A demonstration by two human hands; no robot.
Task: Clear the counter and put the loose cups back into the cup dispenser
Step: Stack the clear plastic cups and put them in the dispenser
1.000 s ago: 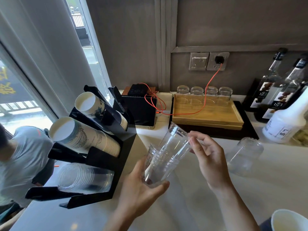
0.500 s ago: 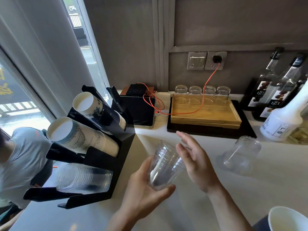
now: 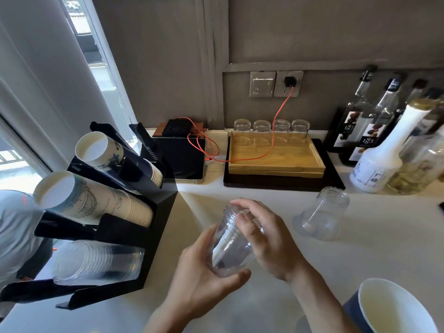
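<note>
Now we hold the nested clear cups [image 3: 231, 246] between both hands, above the surface [image 3: 360, 255]. A second ago the upper cup stood well proud of the stack, pinched by the right hand; it is now seated fully, so the stack reads as one short unit. The left hand [image 3: 204, 282] grips the stack from below, thumb curled round its wide end. The right hand [image 3: 264, 239] lies over the narrow end, fingers curled on the cup wall, pressing it home.

We judge the stacking step complete for these cups. One loose clear cup [image 3: 322, 215] stands upside down on the surface, just right of the right hand. The cup dispenser [image 3: 153, 212] stands to the left of the left hand; its bottom slot already carries clear cups [image 3: 96, 260]. We judge that the remaining work is to collect the upturned cup, then feed the stack into that slot.
</note>
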